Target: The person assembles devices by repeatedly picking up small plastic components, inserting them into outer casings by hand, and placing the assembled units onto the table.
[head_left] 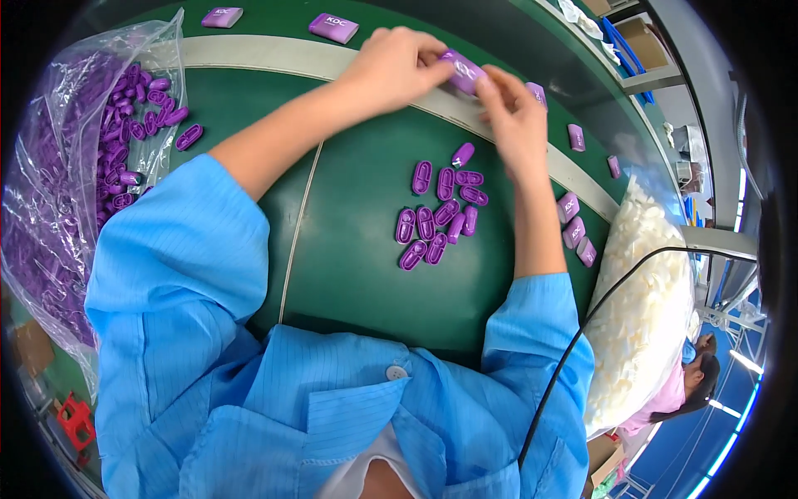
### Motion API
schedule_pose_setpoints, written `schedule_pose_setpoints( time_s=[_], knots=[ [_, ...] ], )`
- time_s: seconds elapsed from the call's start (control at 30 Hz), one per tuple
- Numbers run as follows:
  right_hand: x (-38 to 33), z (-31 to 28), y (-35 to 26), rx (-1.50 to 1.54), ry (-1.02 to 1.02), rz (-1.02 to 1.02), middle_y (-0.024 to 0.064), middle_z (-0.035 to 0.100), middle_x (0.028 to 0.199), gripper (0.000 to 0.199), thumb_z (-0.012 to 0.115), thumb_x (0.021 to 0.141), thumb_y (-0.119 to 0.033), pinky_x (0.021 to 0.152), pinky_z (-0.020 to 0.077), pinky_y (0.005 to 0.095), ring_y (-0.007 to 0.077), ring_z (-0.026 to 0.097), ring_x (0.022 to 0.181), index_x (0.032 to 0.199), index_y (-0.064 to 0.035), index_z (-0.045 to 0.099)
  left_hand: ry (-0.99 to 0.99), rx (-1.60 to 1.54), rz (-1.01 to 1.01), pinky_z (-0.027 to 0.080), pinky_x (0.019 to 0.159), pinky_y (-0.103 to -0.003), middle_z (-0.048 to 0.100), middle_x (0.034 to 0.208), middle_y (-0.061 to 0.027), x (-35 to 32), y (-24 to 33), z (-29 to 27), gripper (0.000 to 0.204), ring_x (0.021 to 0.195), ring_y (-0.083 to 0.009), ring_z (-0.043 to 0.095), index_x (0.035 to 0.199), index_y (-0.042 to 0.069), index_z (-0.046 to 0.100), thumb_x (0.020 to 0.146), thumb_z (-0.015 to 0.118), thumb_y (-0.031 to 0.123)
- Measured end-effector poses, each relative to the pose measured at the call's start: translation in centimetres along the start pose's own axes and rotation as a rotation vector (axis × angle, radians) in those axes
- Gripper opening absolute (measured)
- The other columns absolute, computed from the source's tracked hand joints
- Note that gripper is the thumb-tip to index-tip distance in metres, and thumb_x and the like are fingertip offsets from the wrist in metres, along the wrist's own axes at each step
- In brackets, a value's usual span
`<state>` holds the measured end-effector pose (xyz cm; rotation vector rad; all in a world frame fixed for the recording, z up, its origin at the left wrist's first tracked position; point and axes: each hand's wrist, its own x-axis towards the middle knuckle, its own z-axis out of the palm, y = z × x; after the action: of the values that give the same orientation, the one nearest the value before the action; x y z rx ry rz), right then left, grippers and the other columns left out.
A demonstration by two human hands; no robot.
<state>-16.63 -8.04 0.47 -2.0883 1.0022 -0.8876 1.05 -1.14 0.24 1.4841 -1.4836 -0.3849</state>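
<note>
A glossy purple plastic case (463, 72) with pale print is held over the pale rail at the far side of the table. Its left end is pinched by the fingers of my left hand (391, 68). My right hand (517, 116) grips the other end between thumb and fingers. Nearer to me, on the green table, lies a loose group of small oval purple plastic shells (426, 222). Most of them show their hollow side, while a few lie with the smooth side up.
An open clear bag (58, 191) of purple shells (116, 154) leans at the left, some spilling out. At right stands a bag of cream-coloured pieces (640, 308). More purple cases (333, 28) lie beyond the rail (249, 51). A black cable (573, 333) crosses my right sleeve. Another person (665, 395) sits at far right.
</note>
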Motion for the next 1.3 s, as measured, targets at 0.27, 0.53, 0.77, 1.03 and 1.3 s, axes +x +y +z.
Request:
schedule_pose_setpoints(
  time_s=[0.27, 0.53, 0.77, 1.03, 1.3],
  knots=[
    [6.9, -5.8, 7.4, -0.894, 0.063, -0.095, 0.0184, 0.058, 0.107, 0.034, 0.058, 0.080, -0.028, 0.084, 0.0444, 0.0401, 0.0368, 0.056, 0.097, 0.105, -0.0060, 0.062, -0.025, 0.420, 0.078, 0.046, 0.080, -0.040, 0.064, 0.089, -0.0160, 2.9, -2.0, -0.3, 0.027, 0.089, -0.0312, 0.058, 0.095, 0.000, 0.064, 0.078, 0.055, 0.020],
    [-0.9, -5.2, 1.2, -0.471, 0.164, -0.011, 0.0117, 0.062, 0.081, 0.029, 0.069, 0.074, -0.019, 0.068, 0.0490, 0.0305, 0.0236, 0.061, 0.078, 0.097, -0.0028, 0.061, -0.468, 0.113, 0.780, 0.048, 0.074, -0.031, 0.058, 0.093, -0.0062, -6.1, 2.3, -1.9, 0.019, 0.089, -0.0234, 0.054, 0.089, 0.003, 0.062, 0.070, 0.059, 0.004],
    [-6.2, -3.3, -3.1, 0.463, -0.142, 0.223, 0.0061, 0.061, 0.091, 0.025, 0.063, 0.081, -0.006, 0.067, 0.0488, 0.0221, 0.0106, 0.058, 0.075, 0.105, 0.0020, 0.058, -0.332, 0.372, 0.535, 0.048, 0.061, -0.028, 0.056, 0.081, -0.0069, -7.5, 3.2, -2.5, 0.021, 0.070, -0.0198, 0.056, 0.092, 0.002, 0.062, 0.073, 0.063, 0.010],
    [-4.2, -0.9, -2.8, 0.634, -0.193, 0.367, 0.0101, 0.062, 0.090, 0.026, 0.060, 0.083, -0.007, 0.067, 0.0505, 0.0222, 0.0115, 0.059, 0.072, 0.106, 0.0037, 0.054, -0.298, -0.478, -0.241, 0.050, 0.066, -0.022, 0.063, 0.087, -0.0067, -3.4, 1.6, -0.6, 0.031, 0.071, -0.0086, 0.059, 0.114, 0.004, 0.058, 0.085, 0.059, 0.012],
    [-4.4, -0.8, -2.6, 0.721, -0.254, 0.381, 0.0118, 0.062, 0.091, 0.027, 0.060, 0.084, -0.007, 0.069, 0.0514, 0.0216, 0.0128, 0.061, 0.075, 0.106, 0.0054, 0.052, -0.278, -0.557, -0.250, 0.050, 0.068, -0.022, 0.064, 0.085, -0.0075, -3.7, 1.6, -0.9, 0.030, 0.071, -0.0093, 0.059, 0.113, -0.001, 0.057, 0.084, 0.059, 0.006]
  ],
)
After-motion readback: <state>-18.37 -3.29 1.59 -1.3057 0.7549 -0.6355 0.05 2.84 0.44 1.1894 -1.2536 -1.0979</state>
